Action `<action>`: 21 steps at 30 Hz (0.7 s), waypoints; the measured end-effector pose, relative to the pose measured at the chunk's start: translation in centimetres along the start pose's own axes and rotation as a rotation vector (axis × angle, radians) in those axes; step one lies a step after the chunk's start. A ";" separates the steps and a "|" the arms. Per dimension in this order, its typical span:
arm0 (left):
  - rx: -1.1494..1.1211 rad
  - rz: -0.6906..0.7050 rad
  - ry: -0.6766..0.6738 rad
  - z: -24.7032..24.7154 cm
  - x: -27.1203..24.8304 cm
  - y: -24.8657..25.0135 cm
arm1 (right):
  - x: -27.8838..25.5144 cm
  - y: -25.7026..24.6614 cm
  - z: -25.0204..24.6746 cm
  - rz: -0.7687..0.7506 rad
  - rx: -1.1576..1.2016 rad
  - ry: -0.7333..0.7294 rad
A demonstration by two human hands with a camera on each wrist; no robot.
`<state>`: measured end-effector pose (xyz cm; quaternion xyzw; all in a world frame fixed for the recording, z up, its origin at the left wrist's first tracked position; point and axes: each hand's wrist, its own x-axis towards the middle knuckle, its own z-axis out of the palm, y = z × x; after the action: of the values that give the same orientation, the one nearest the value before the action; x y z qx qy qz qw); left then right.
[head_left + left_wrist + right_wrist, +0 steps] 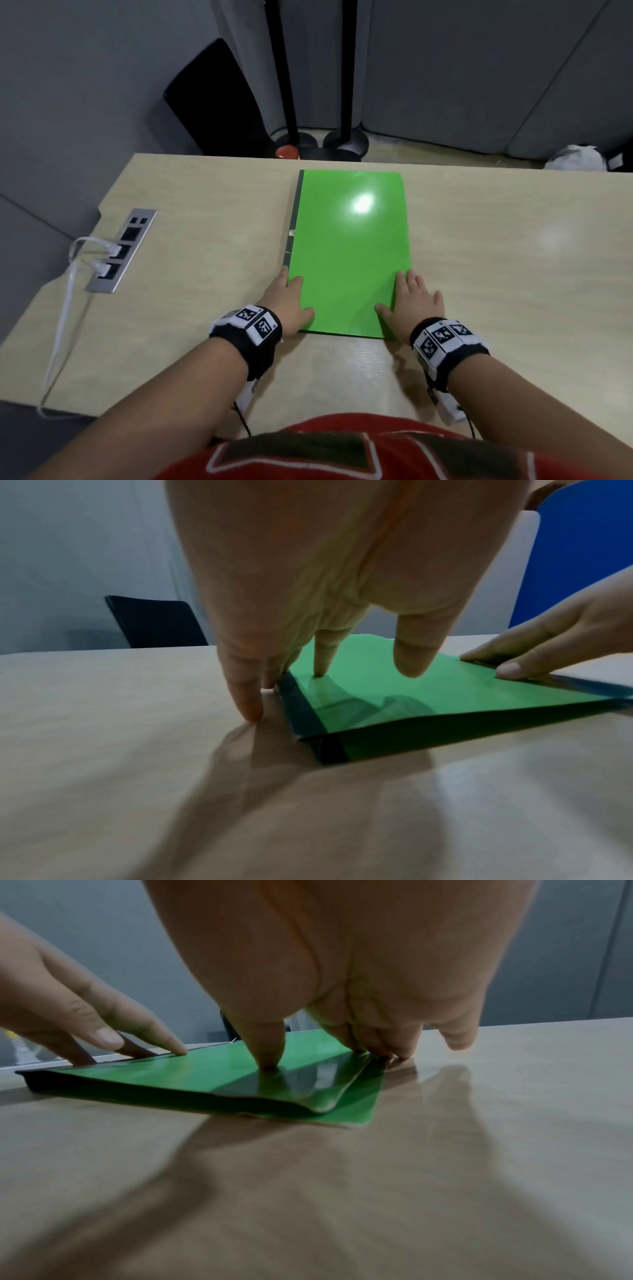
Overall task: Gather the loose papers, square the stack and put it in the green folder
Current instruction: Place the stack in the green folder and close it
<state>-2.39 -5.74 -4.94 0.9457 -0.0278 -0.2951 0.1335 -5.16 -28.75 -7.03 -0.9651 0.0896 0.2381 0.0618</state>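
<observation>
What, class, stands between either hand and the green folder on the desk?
Nothing visible does. The left hand rests at the spine edge and the right hand at the open edge of the closed green folder, fingers touching it directly. No loose papers show.

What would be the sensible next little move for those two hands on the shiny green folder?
Probably lift both hands away. The glossy green folder lies closed on the pale wooden desk, no loose papers show, and the left hand and right hand rest straight fingers along its near corners. Whether papers are inside cannot be seen.
</observation>
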 end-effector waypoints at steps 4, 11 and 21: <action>-0.015 -0.059 0.017 -1.7 0.1 -4.7 | 0.6 -5.0 -0.1 -0.063 -0.006 -0.020; -0.036 -0.134 0.044 -5.1 0.6 -12.7 | 1.0 -13.5 0.2 -0.152 0.008 -0.040; -0.052 -0.055 0.056 -6.3 1.2 -16.5 | 0.9 -16.7 0.5 -0.112 0.031 -0.043</action>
<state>1.75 11.51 -5.06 0.9502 0.0095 -0.2729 0.1504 -1.22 -12.45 -6.65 -0.9623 0.0378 0.2534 0.0916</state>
